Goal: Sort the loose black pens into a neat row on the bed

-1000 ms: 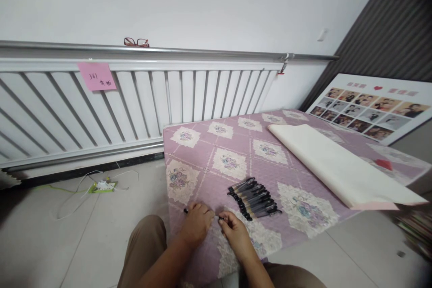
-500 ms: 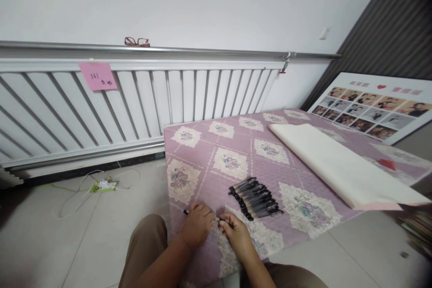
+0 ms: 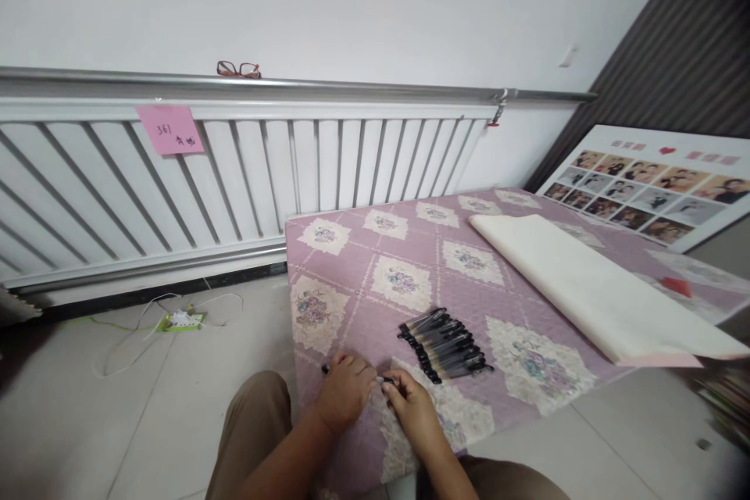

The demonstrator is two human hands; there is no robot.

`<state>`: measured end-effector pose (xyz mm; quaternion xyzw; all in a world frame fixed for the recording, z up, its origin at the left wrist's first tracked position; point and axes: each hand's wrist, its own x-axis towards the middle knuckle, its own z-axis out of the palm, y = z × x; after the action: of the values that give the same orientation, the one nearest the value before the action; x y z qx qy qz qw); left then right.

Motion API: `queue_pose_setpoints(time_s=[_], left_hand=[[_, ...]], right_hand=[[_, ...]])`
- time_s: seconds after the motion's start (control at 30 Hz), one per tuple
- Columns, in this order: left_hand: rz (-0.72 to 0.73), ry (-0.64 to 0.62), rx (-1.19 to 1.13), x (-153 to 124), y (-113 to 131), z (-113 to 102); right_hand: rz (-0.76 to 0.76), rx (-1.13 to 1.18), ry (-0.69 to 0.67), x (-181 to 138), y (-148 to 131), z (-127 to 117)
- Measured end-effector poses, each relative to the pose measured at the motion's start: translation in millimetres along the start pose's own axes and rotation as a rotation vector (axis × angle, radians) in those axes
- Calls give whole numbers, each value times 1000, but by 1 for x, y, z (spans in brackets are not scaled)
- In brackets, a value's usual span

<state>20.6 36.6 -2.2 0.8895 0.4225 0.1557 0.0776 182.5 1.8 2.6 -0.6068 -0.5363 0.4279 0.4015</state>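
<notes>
Near the front edge of the table, my left hand is closed over a pen, whose dark end pokes out to the left past the knuckles. My right hand pinches the other, black end of that pen between thumb and fingers. A short pale stretch of it shows between the hands; the rest is hidden under my left hand. Just beyond my right hand lies a row of several black pens, side by side on the purple floral tablecloth.
A folded cream sheet covers the table's right part. Behind it leans a photo board. A white radiator runs along the wall, with glasses on the pipe above. A power strip with cables lies on the floor at left.
Both hands stay at nearly the same spot on the pen, and slightly more of its right end shows by my right fingers. The row of pens is unchanged.
</notes>
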Motion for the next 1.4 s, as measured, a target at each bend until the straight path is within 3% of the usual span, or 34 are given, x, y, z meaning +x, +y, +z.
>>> queue_pose_setpoints(time_s=[0.3,0.47,0.87,1.07,1.23,1.4], left_hand=[[1,61,-13,-2,-4,7],[13,81,-10,-3,-5,9],[-51,70,-32,-1,-3,4],[-53,63,-41,0,-1,0],[-46,75,-34,-1,-1,-2],[-51,75,-36,0,-1,1]], right_hand=[[-241,-310,16,0,0,2],[-252,-399,-4,2,-1,5],[-171,-175,54,1,2,-1],[-195,-277,26,0,1,1],[-197,-230,80,2,8,3],[-214,-260,48,0,2,2]])
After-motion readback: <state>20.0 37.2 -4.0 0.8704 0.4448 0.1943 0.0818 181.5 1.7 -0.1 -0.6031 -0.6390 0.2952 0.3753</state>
